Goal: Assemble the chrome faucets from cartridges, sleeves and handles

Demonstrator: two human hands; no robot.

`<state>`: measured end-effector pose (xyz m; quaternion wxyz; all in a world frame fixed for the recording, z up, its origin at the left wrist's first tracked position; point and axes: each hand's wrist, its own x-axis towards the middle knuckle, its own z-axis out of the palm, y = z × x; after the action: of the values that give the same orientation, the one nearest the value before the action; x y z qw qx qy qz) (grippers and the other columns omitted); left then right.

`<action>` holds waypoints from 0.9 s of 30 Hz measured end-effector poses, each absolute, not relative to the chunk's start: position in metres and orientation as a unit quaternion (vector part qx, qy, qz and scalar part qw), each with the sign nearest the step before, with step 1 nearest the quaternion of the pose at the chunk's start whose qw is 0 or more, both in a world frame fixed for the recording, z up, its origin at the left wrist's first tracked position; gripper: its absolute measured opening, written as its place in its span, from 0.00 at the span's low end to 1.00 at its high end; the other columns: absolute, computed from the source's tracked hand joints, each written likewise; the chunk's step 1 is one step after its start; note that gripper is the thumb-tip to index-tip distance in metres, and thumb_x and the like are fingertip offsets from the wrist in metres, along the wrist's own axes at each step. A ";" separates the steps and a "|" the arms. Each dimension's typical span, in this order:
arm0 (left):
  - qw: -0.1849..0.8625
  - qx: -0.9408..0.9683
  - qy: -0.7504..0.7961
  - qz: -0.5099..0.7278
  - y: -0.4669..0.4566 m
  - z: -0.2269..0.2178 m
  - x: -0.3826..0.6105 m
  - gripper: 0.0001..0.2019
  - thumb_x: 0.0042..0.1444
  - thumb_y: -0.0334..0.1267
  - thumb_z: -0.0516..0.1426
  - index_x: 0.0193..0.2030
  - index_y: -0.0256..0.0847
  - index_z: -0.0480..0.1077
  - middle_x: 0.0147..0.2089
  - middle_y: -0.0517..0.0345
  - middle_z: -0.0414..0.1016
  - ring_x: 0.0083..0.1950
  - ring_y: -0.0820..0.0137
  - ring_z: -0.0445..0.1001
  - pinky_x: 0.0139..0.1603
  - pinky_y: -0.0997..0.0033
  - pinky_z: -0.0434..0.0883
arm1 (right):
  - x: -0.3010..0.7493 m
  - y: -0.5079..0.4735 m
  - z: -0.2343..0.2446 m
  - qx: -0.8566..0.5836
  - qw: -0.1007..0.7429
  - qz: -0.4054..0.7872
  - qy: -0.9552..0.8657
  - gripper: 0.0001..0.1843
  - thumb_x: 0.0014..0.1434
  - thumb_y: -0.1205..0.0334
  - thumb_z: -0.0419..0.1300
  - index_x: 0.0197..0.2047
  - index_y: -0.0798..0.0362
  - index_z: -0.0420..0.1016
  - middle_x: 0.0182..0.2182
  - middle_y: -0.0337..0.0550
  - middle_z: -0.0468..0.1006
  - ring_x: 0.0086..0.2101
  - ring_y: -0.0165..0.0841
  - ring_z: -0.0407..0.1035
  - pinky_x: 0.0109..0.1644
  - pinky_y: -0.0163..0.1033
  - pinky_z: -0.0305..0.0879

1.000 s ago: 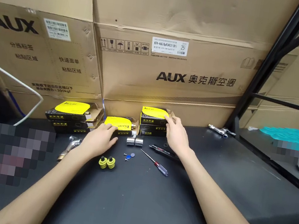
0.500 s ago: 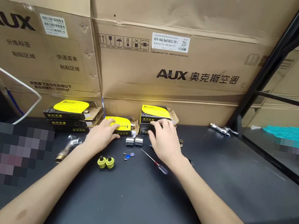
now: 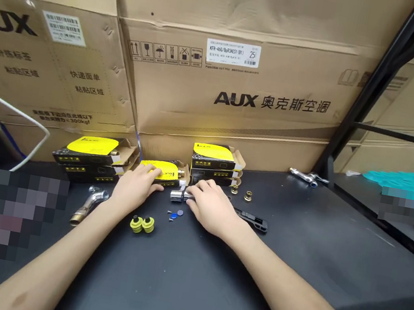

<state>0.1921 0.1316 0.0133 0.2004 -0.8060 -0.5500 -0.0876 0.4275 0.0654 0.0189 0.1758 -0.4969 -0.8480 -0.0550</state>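
Observation:
My left hand (image 3: 134, 185) lies with its thumb spread from the fingers. Its fingertips rest on a small yellow-and-black box (image 3: 167, 172) at the back of the dark table. My right hand (image 3: 214, 207) reaches over two chrome cylinders (image 3: 176, 195), its fingers apart at the right one and partly covering it. Whether they press on it is hard to see. In front of them are small blue discs (image 3: 174, 216) and tiny screws (image 3: 170, 219). Two yellow-green plugs (image 3: 142, 224) with black tips stand nearer me. The screwdriver is hidden by my right hand.
Stacked yellow-and-black boxes (image 3: 89, 150) stand at the back left, more boxes (image 3: 211, 161) behind my right hand. A chrome-and-brass tap fitting (image 3: 88, 206) lies left. Brass rings (image 3: 248, 196), a black utility knife (image 3: 253, 220) and a chrome tap (image 3: 303, 177) lie right. Cardboard (image 3: 274, 135) walls the back.
My right hand has moved left and down from the right box stack to the chrome cylinders, uncovering the stack, rings and knife. My left hand stays at its box. The view shifts slightly.

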 end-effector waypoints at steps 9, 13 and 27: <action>0.208 -0.799 -0.559 -0.076 0.129 0.010 0.200 0.16 0.66 0.45 0.53 0.54 0.38 0.72 0.51 0.40 0.79 0.54 0.49 0.77 0.44 0.57 0.75 | 0.427 0.062 0.021 -0.502 0.184 -0.044 -0.844 0.19 0.69 0.58 0.57 0.61 0.54 0.74 0.49 0.51 0.76 0.51 0.43 0.67 0.58 0.47 0.66; 0.224 -0.787 -0.569 -0.081 0.129 0.007 0.202 0.20 0.67 0.46 0.50 0.59 0.37 0.69 0.53 0.38 0.77 0.53 0.49 0.78 0.43 0.58 0.75 | 0.428 0.062 0.022 -0.504 0.196 -0.045 -0.840 0.21 0.70 0.58 0.57 0.62 0.56 0.73 0.50 0.52 0.76 0.51 0.44 0.66 0.59 0.48 0.66; 0.252 -0.763 -0.589 -0.088 0.117 0.019 0.211 0.23 0.68 0.42 0.45 0.63 0.34 0.66 0.54 0.36 0.74 0.48 0.50 0.80 0.37 0.60 0.75 | 0.428 0.064 0.021 -0.506 0.213 -0.043 -0.835 0.23 0.69 0.57 0.58 0.64 0.56 0.71 0.51 0.52 0.76 0.51 0.44 0.67 0.60 0.49 0.66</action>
<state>0.2108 0.1172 0.0190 0.2517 -0.7632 -0.5886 -0.0880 0.4276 0.0638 0.0213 0.2132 -0.5056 -0.8349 -0.0433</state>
